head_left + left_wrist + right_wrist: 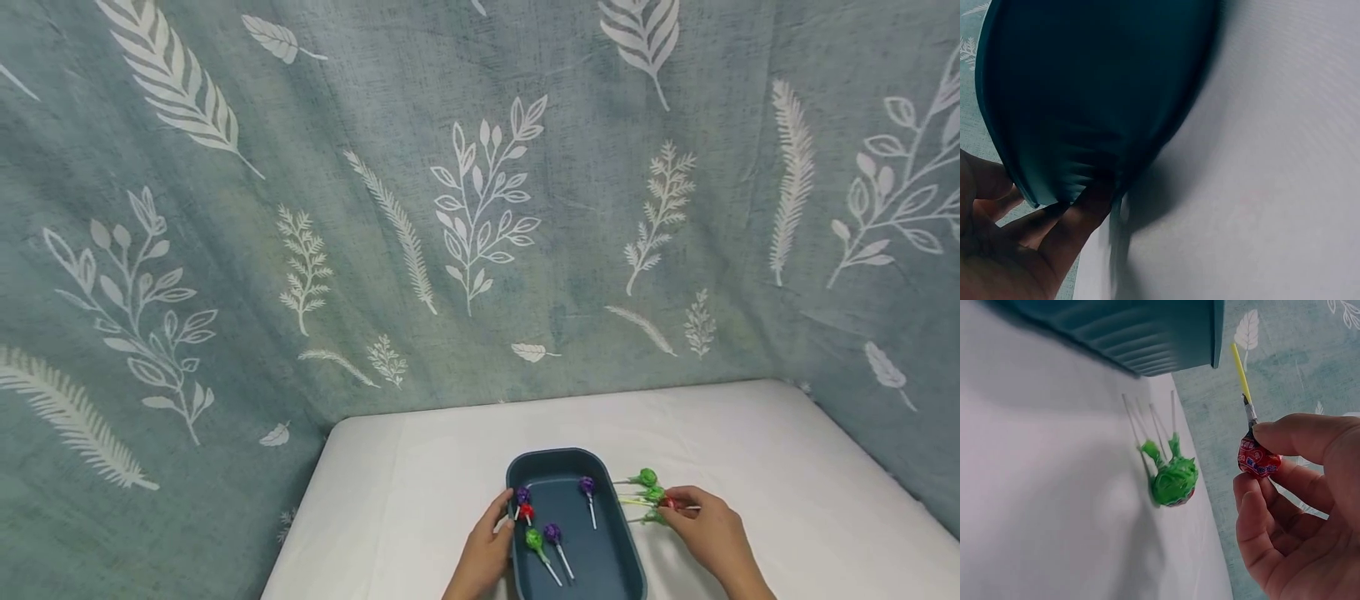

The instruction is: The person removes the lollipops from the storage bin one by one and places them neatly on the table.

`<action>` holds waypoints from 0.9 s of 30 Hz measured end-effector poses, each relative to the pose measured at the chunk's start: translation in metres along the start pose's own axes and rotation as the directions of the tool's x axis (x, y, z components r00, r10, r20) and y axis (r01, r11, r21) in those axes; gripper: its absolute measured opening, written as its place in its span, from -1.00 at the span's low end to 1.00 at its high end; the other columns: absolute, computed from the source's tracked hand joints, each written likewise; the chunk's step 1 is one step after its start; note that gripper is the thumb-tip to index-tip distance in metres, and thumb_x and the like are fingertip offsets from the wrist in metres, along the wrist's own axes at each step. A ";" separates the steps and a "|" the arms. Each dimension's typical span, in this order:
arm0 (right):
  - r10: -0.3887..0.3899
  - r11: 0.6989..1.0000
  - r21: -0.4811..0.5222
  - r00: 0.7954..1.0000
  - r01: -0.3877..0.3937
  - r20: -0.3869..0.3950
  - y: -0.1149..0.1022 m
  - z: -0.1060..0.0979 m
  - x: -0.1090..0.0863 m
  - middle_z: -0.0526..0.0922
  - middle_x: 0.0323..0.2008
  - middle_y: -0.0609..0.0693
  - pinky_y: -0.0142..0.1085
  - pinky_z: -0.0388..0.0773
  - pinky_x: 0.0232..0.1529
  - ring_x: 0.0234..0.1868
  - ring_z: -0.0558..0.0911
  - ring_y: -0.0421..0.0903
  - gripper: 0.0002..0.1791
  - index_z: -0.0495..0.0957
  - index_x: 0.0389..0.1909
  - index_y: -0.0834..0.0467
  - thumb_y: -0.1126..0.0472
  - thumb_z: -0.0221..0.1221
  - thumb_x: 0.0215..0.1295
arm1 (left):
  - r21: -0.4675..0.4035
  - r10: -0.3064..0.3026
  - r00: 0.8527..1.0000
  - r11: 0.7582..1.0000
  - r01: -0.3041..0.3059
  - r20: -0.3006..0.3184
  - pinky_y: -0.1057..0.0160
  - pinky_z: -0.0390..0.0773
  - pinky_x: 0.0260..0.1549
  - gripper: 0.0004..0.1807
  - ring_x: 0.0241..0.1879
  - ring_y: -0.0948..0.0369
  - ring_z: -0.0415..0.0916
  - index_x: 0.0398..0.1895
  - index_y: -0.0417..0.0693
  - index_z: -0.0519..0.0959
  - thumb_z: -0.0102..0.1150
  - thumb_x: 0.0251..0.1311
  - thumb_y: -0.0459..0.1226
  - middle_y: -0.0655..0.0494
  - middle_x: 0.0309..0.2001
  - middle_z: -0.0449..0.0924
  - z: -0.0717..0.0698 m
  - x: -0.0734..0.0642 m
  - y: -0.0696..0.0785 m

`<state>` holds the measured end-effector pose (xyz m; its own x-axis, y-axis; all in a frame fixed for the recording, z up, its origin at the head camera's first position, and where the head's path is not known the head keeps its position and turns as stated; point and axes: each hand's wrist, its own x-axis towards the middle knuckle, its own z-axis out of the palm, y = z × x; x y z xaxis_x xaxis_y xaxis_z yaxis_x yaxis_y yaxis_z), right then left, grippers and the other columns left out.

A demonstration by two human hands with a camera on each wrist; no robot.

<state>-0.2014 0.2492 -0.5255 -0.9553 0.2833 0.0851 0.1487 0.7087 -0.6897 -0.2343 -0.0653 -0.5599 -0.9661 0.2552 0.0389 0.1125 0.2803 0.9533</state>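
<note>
My right hand (708,529) pinches a red-wrapped lollipop (1259,456) with a yellow stick between thumb and fingers, right of the dark blue tray (576,460). Close by, green lollipops (647,477) lie on the white surface, sticks toward the tray; in the right wrist view the green lollipop heads (1174,481) overlap. My left hand (484,552) grips the tray's left side, with fingers against its outer wall (1094,140). Inside the tray are a red lollipop (527,511), a green lollipop (533,539) and purple lollipops (552,533), (587,485), one partly beside the red.
A white-covered table (420,467) spreads under the tray and reaches back to a blue-green cloth (555,275) printed with white leaves. The cloth hangs behind the table and along both sides.
</note>
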 end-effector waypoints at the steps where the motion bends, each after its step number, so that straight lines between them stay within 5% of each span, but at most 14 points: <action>1: 0.002 1.000 -0.005 1.000 -0.002 0.003 0.002 -0.001 0.000 0.59 -0.35 0.07 0.02 0.42 -0.26 -0.30 0.58 0.05 -0.55 0.53 -0.19 0.27 0.03 0.27 -0.04 | -0.006 -0.001 1.000 1.000 0.001 0.001 0.09 0.57 -0.38 -0.55 -0.09 -0.08 0.44 0.25 0.05 0.24 -0.13 0.27 -0.27 -0.19 0.17 0.25 0.001 0.000 0.000; 8: -0.001 1.000 -0.015 1.000 0.002 0.013 0.011 0.002 0.001 0.59 -0.43 0.00 0.02 0.41 -0.28 -0.35 0.59 0.02 -0.57 0.55 -0.24 0.28 0.04 0.28 -0.07 | -0.047 -0.013 1.000 0.999 0.013 0.007 0.14 0.58 -0.48 -0.54 -0.12 -0.07 0.47 0.26 0.06 0.22 -0.13 0.27 -0.26 -0.19 0.19 0.23 0.001 0.001 -0.005; 19: 0.015 0.999 -0.050 0.999 -0.013 0.036 0.018 0.010 0.001 0.55 -0.52 -0.10 -0.04 0.40 -0.31 -0.44 0.57 -0.09 -0.65 0.57 -0.31 0.24 0.10 0.29 -0.09 | 0.003 -0.002 1.000 1.000 0.002 0.001 0.06 0.56 -0.39 -0.54 -0.10 -0.08 0.45 0.25 0.08 0.24 -0.12 0.26 -0.25 -0.19 0.17 0.25 -0.002 0.002 -0.004; 27: 0.083 0.995 -0.054 0.994 -0.079 0.077 0.022 0.018 0.005 0.53 -0.55 -0.08 -0.08 0.41 -0.36 -0.46 0.54 -0.06 -0.63 0.54 -0.30 0.32 0.18 0.30 -0.13 | 0.002 0.004 1.000 1.000 -0.004 -0.001 0.10 0.56 -0.36 -0.54 -0.10 -0.07 0.45 0.25 0.06 0.23 -0.13 0.27 -0.26 -0.18 0.17 0.25 -0.003 0.001 -0.001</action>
<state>-0.2077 0.2542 -0.5531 -0.9565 0.2904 -0.0282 0.2373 0.7182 -0.6541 -0.2358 -0.0687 -0.5600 -0.9660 0.2550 0.0429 0.1164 0.2809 0.9527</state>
